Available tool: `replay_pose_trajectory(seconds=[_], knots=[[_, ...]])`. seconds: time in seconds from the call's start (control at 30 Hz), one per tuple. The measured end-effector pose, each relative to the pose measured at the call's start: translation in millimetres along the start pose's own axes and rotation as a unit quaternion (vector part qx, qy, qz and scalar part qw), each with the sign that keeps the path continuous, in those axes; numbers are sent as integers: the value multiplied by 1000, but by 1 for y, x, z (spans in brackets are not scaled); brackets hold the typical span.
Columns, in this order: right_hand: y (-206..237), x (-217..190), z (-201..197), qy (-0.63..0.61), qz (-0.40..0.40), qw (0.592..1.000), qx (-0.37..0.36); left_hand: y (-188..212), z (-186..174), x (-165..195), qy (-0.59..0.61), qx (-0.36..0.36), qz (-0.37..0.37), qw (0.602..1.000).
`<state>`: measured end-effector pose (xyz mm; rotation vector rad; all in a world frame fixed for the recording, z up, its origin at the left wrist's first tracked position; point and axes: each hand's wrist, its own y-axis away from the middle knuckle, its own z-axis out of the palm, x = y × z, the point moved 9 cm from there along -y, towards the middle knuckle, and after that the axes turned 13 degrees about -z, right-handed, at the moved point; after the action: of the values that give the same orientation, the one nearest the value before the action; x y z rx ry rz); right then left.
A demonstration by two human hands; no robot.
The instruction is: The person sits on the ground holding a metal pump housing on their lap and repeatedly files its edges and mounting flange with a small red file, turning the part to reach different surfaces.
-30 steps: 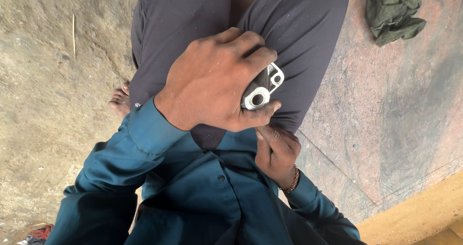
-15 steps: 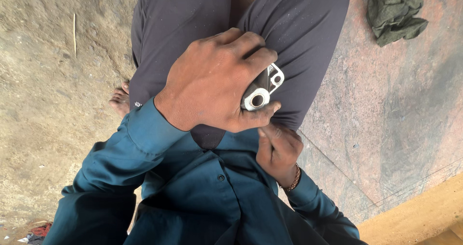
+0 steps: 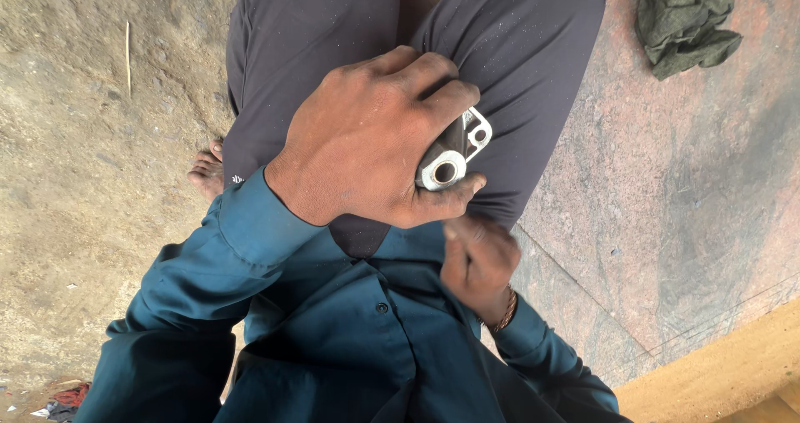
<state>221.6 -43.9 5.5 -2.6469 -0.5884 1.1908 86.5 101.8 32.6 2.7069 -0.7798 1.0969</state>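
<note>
My left hand (image 3: 375,144) is closed around a small silver metal part (image 3: 454,156) with round holes, pressed against my dark grey trousers (image 3: 333,40) over the thigh. Only the end of the part shows between my fingers and thumb. Just below it, my right hand (image 3: 479,265), with a beaded band at the wrist, is curled with its fingers closed at the hem of my teal shirt (image 3: 350,331). Nothing shows inside it. The two hands almost touch.
A crumpled dark green cloth (image 3: 683,19) lies on the reddish stone slab (image 3: 683,190) at the upper right. Bare dirt ground (image 3: 92,140) lies to the left, with my bare foot (image 3: 208,173) on it. A yellowish edge (image 3: 725,373) runs along the bottom right.
</note>
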Motion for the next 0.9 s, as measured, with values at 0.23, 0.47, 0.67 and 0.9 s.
replay_pose_trajectory(seconds=[0.23, 0.47, 0.67, 0.9], knots=[[0, 6, 2, -27, 37, 999, 2, -1, 0, -1, 4, -7, -2, 1000], [5, 6, 1, -27, 36, 999, 21, -1, -1, 0, -3, 4, 4, 1000], [9, 15, 1, -28, 67, 997, 23, 0, 1, 0, -5, -3, 2, 1000], [7, 6, 0, 1, 45, 999, 19, 1, 1, 1, -15, 13, 8, 1000]])
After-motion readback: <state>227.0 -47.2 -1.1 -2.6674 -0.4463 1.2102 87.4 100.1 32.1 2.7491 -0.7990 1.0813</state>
